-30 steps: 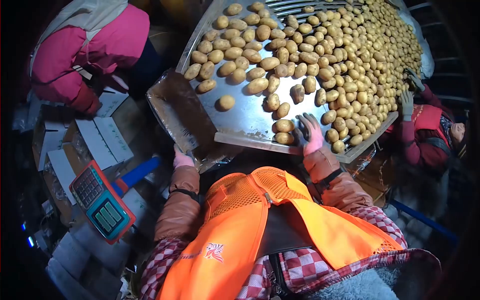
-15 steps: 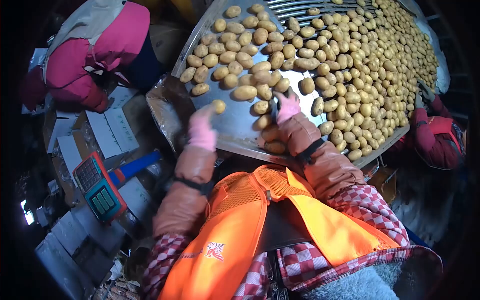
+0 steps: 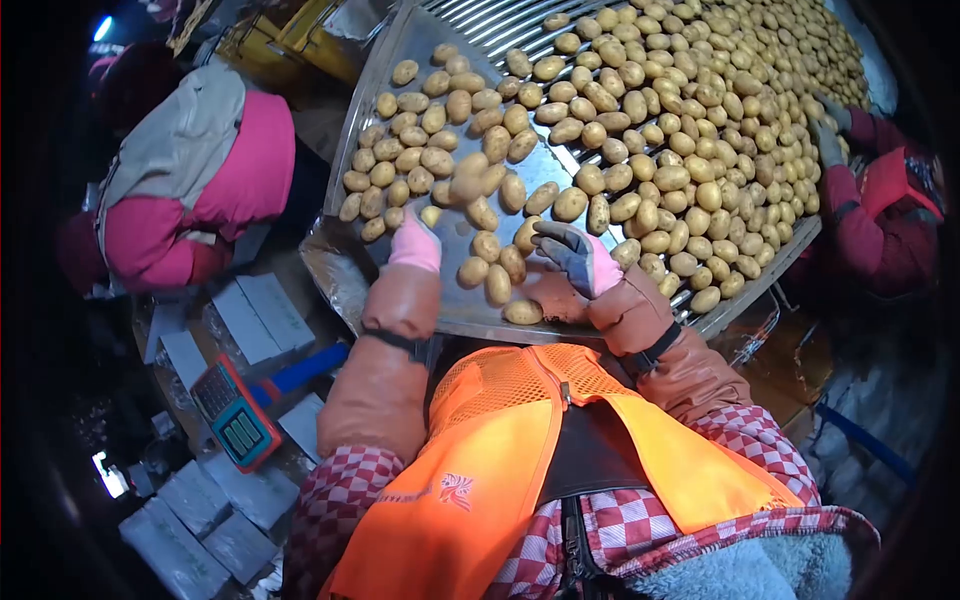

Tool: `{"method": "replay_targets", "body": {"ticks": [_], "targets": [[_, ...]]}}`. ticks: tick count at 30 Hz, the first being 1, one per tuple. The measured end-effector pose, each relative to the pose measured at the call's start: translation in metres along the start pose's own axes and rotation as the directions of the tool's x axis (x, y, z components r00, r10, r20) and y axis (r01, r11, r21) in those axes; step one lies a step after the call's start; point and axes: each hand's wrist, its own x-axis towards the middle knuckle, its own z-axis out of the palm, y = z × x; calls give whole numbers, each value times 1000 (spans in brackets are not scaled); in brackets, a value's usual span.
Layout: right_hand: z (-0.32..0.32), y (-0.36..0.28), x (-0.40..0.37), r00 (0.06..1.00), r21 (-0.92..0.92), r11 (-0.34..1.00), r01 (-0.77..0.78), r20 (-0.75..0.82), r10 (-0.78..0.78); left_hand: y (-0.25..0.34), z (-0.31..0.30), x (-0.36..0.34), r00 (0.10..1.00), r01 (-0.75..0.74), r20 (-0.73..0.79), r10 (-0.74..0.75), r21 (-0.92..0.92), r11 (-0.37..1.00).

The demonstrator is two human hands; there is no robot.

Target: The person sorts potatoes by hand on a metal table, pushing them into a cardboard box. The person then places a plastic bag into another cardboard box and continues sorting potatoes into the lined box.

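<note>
The right hand (image 3: 583, 260) is loosely open beside potatoes (image 3: 486, 246) near the table's (image 3: 450, 305) front edge; the left hand's (image 3: 414, 244) grip is unclear.

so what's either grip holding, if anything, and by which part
Cannot be told: left grip is at one potato, right grip at another potato, but neither hold shows clearly.

Potatoes (image 3: 672, 177): oval, yellow-brown, loose. Spread out on the metal tray (image 3: 465, 305); densely massed across the adjoining slatted rack (image 3: 480, 25).
</note>
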Motion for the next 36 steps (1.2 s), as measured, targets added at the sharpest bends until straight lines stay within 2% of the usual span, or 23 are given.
{"method": "replay_targets", "body": {"ticks": [2, 3, 4, 7, 10, 12, 14, 15, 17, 18, 19, 20, 21, 23, 24, 25, 26, 27, 28, 29, 30, 34, 36], "targets": [[19, -32, -18, 983, 199, 976, -87, -141, 116, 13, -1, -19, 958, -212, 185, 217, -47, 976], [28, -37, -21, 985, 394, 915, -90, -104, 141, 3, 24, -4, 857, -444, 177, 483, -223, 868], [32, -39, -23, 987, 569, 818, -86, -62, 147, 8, 29, 14, 815, -532, 129, 564, -216, 819], [15, -27, -26, 985, 430, 896, -112, -68, 156, 35, 0, 98, 839, -483, -200, 507, 158, 861], [-3, -23, -57, 946, 401, 913, -69, -266, 188, 54, -6, 147, 944, -161, -245, 223, 249, 955], [-29, -18, -84, 934, 611, 783, 117, -335, 122, 29, 27, 159, 920, -278, -173, 350, 339, 899], [-62, -13, -127, 858, 575, 770, 277, -509, 71, 48, 12, 89, 885, -426, -89, 458, 247, 870], [-87, -13, -150, 851, 680, 601, 419, -525, 0, 33, 16, 82, 859, -477, -88, 505, 226, 850], [-144, 13, -210, 665, 358, 775, 520, -740, -105, 1, 23, 72, 834, -520, -53, 550, 260, 814], [-186, 34, -244, 573, 363, 736, 571, -819, -40, -16, 26, 65, 824, -535, -35, 565, 278, 798], [-206, 40, -257, 450, 26, 897, 441, -871, -196, -33, 31, 60, 824, -535, -38, 565, 272, 800], [-226, 47, -270, 302, -332, 937, 107, -887, -349, -47, 37, 54, 823, -536, -45, 566, 265, 801], [-231, 40, -275, 147, -503, 832, -234, -864, -481, -51, 36, 50, 821, -537, -59, 567, 258, 803], [-225, 41, -237, 45, -210, 950, 229, -973, -226, -57, 37, 36, 864, -476, -85, 497, 187, 859], [-164, 7, -187, 200, -366, 874, 320, -876, -440, -57, 38, 28, 885, -441, -90, 456, 149, 885], [-129, 0, -147, 206, -502, 857, 115, -832, -515, -62, 49, 26, 853, -484, -177, 491, 84, 871], [-108, -5, -112, 229, -618, 781, -89, -776, -588, -40, 51, 4, 772, -519, -278, 571, 243, 820], [-113, 17, -78, 311, -773, 632, -48, -613, -726, -12, 36, -25, 780, -517, -125, 613, 422, 745], [-80, -9, -53, 508, -816, 535, -220, -563, -651, -11, 54, -13, 775, -627, 197, 601, 360, 691], [-69, 12, -23, 609, -848, 415, -329, -526, -593, -7, 47, -23, 686, -714, 172, 707, 344, 610], [-4, -34, -11, 590, -685, 226, -693, -718, -368, -3, 39, -31, 580, -792, 148, 801, 331, 513], [29, -13, 12, 837, -922, 115, -370, -385, -390, -33, 30, -19, 700, -679, -3, 714, 306, 667], [61, 1, 22, 818, -919, 99, -382, -386, -426, -55, 25, -18, 771, -602, -32, 637, 291, 744]]}}
